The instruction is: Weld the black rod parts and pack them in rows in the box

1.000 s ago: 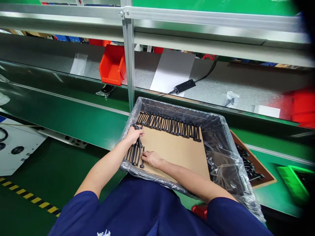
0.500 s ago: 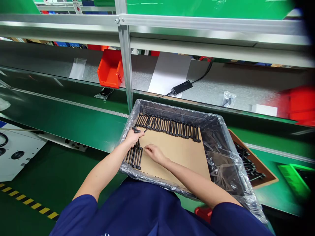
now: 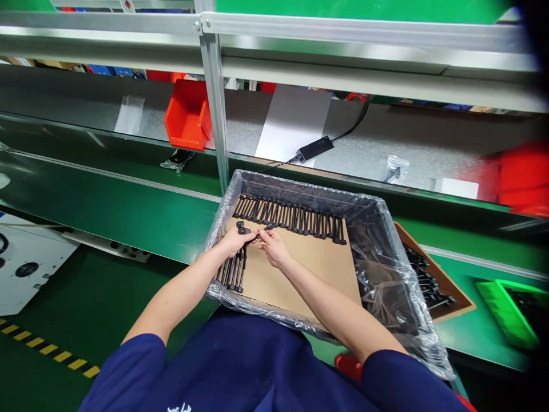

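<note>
My left hand is closed around several thin black rods with thick ends, at the left side of a plastic-lined bin. My right hand meets it and pinches one black rod that points up and right out of the left hand. Below the hands is a brown cardboard sheet in the bin. A long row of similar rods lies along the sheet's far edge, and a shorter group lies at its near left, partly under my left hand.
To the bin's right stands a brown box with more black rods, beside a bright green tray. A metal post rises behind the bin. The shelf holds an orange-red bin, a white sheet and a black cabled box.
My right hand has moved up and left from over the cardboard to my left hand, and now pinches one of the rods there. The left hand keeps its hold.
</note>
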Action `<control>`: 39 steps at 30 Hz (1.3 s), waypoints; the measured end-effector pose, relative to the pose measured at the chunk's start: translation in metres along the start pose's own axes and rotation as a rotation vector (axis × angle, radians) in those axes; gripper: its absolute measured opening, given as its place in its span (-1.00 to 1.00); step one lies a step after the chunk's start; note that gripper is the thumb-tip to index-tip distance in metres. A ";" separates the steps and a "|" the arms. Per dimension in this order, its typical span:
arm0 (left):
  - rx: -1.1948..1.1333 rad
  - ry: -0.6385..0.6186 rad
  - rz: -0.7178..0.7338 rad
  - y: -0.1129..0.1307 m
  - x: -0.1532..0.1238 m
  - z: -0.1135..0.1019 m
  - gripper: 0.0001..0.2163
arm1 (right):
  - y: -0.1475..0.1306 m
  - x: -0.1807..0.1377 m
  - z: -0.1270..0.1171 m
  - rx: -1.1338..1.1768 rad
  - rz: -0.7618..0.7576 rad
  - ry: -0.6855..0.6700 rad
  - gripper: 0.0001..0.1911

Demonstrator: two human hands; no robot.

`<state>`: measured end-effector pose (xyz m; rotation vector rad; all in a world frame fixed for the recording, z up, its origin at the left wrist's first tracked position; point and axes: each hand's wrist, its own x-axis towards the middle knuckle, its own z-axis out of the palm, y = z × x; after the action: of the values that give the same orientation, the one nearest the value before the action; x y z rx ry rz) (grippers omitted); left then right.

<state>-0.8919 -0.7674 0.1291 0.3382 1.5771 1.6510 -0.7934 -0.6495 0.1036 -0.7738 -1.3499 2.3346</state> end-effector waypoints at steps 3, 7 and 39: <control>0.006 0.182 0.062 0.004 0.002 -0.003 -0.73 | 0.004 0.009 -0.013 -0.205 0.099 0.133 -0.71; -0.013 0.114 -0.040 0.009 0.000 -0.003 -0.72 | 0.032 0.000 -0.027 -0.548 0.375 0.056 -0.70; 0.014 0.047 -0.188 0.001 0.001 0.002 -0.81 | 0.009 -0.006 -0.023 -0.214 0.102 0.084 -0.65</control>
<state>-0.8920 -0.7653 0.1303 0.1540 1.6045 1.5127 -0.7745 -0.6411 0.0887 -1.0141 -1.5752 2.2287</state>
